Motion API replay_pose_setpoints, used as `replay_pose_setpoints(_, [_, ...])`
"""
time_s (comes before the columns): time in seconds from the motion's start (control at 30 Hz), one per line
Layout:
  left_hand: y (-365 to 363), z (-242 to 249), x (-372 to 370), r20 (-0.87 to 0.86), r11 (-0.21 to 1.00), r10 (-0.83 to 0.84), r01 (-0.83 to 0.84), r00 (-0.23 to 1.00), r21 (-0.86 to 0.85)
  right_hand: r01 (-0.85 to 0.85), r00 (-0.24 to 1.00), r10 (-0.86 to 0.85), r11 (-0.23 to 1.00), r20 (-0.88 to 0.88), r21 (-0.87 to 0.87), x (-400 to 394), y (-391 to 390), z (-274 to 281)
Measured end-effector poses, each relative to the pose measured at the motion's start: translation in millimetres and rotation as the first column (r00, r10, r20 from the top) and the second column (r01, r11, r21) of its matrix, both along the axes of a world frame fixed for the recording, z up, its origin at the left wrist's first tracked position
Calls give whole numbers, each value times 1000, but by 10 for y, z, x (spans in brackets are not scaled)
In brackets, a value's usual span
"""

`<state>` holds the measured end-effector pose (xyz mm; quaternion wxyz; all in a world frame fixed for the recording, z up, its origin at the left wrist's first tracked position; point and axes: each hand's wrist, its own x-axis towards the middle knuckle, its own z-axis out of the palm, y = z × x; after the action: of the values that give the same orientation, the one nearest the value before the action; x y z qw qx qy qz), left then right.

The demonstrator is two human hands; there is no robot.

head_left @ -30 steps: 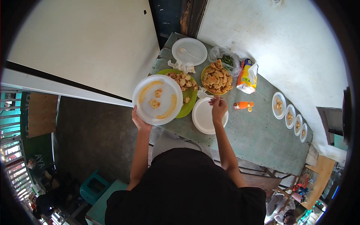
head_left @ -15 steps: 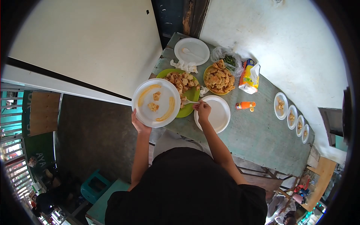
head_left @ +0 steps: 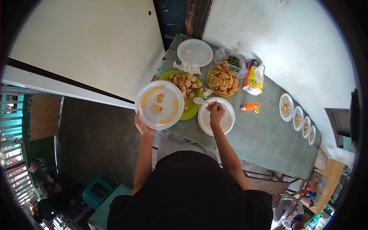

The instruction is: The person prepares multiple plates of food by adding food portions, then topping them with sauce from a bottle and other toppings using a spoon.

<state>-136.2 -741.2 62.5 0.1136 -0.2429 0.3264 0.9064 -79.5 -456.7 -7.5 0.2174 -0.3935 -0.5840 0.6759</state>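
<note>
My left hand (head_left: 145, 126) grips the lower edge of a white plate (head_left: 153, 119), which bears a few food pieces and two orange-brown sauce streaks. My right hand (head_left: 216, 111) holds a white plastic spoon (head_left: 199, 101), its bowl pointing left, above an empty white plate (head_left: 226, 124). Behind the held plate, a green plate (head_left: 197, 109) of cut food pieces is partly hidden. A yellow plate (head_left: 210, 85) heaped with fried food (head_left: 223, 79) stands beyond the empty plate.
On the table (head_left: 264, 145) are an orange sauce bottle (head_left: 250, 107), a tissue pack (head_left: 253, 78), a bag of green chillies (head_left: 234, 61), crumpled tissues (head_left: 188, 68) and another plate with a spoon (head_left: 203, 57). Several small plates (head_left: 286, 115) line the right edge. A stool (head_left: 92, 195) stands lower left.
My right hand and the spoon have moved right, away from the green plate and over the empty white plate. My left hand and its plate have hardly moved.
</note>
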Motion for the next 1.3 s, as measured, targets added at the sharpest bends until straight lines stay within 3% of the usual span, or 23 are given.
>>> replay_pose_setpoints(0.03, [4,8,5,-7,1000,-2,2,1000,0,17,1000,-18,990,3,141,-18,-26,69])
replay_pose_setpoints(0.07, [2,-1,5,-7,1000,-1,1,1000,0,16,1000,-16,990,2,141,-38,-54,135])
replay_pose_setpoints(0.13, [-3,-18,6,-30,1000,-13,13,999,26,-80,996,83,880,14,467,-77,-125,261])
replay_pose_setpoints(0.23, [8,1,14,-16,1000,-7,7,1000,11,-219,975,199,786,98,578,-154,-160,121])
replay_pose_setpoints(0.3, [2,-5,16,-19,1000,0,0,1000,4,-199,980,151,815,132,544,-232,-159,34])
replay_pose_setpoints(0.33, [-2,-8,13,-24,1000,6,-6,1000,-1,-85,996,70,946,59,312,-283,-141,10])
replay_pose_setpoints(0.37, [-6,-12,18,-24,1000,8,-8,1000,0,29,999,-30,998,12,52,-300,-122,-12])
replay_pose_setpoints(0.4, [-8,-10,29,-15,1000,5,-5,1000,5,32,999,-32,998,12,54,-294,-125,-11])
replay_pose_setpoints(0.47, [8,-8,28,-9,1000,-2,2,1000,15,-79,996,85,895,8,439,-311,-132,-7])
replay_pose_setpoints(0.5, [4,-25,35,-13,1000,-2,2,1000,13,-79,996,85,895,7,440,-329,-116,60])
replay_pose_setpoints(0.57, [-34,-67,59,-12,1000,0,0,1000,5,-296,949,271,583,163,756,-349,-96,180])
replay_pose_setpoints(0.6, [-42,-89,60,0,1000,2,-2,1000,6,-298,948,271,584,166,755,-372,-91,166])
replay_pose_setpoints(0.7, [-37,-120,66,4,1000,5,-5,1000,8,-264,964,203,670,170,694,-452,-40,104])
replay_pose_setpoints(0.77, [-35,-109,74,-2,1000,6,-6,1000,7,-170,982,114,881,151,441,-437,29,19])
replay_pose_setpoints(0.9, [-6,-133,90,-17,1000,-8,8,1000,25,-171,970,112,945,216,280,-357,-59,-108])
replay_pose_setpoints(0.93, [-3,-142,94,-17,999,-9,10,1000,31,-99,990,89,991,113,89,-353,-122,-161])
replay_pose_setpoints(0.97, [-2,-150,98,-16,999,-9,10,1000,30,-41,999,43,993,17,-113,-349,-182,-214])
replay_pose_setpoints(1.0, [5,-144,99,-12,999,-7,8,1000,36,-35,999,31,979,-22,-199,-352,-234,-229])
replay_pose_setpoints(1.3, [-82,-150,118,2,999,46,-46,999,10,-20,999,9,941,-34,-336,-72,-57,-181])
